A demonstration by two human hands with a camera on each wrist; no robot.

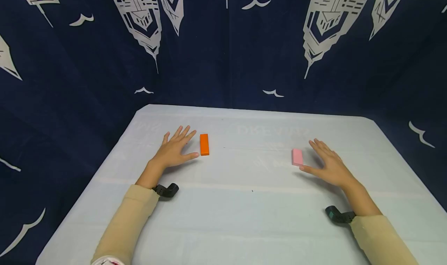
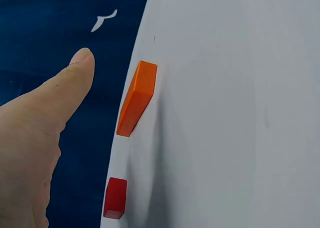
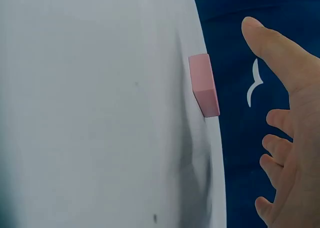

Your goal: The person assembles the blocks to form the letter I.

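Note:
My left hand (image 1: 172, 150) hovers over the left part of the table with its fingers spread, holding nothing. Its thumb tip comes right up to an orange block (image 1: 204, 144), which is long and narrow. In the left wrist view a red block (image 2: 115, 198) lies near the orange one; the left hand hides it from the head view. My right hand (image 1: 326, 164) is held with straight fingers, the thumb apart from them. Beside that thumb is a pink block (image 1: 297, 156), shorter than the orange one, and nothing is in the right hand's grasp.
A white cloth covers the table (image 1: 237, 210). Behind it hangs a dark blue curtain (image 1: 216, 63) with white building and bird prints. Black wrist cameras (image 1: 167, 190) stick out inward from both forearms, low over the tabletop.

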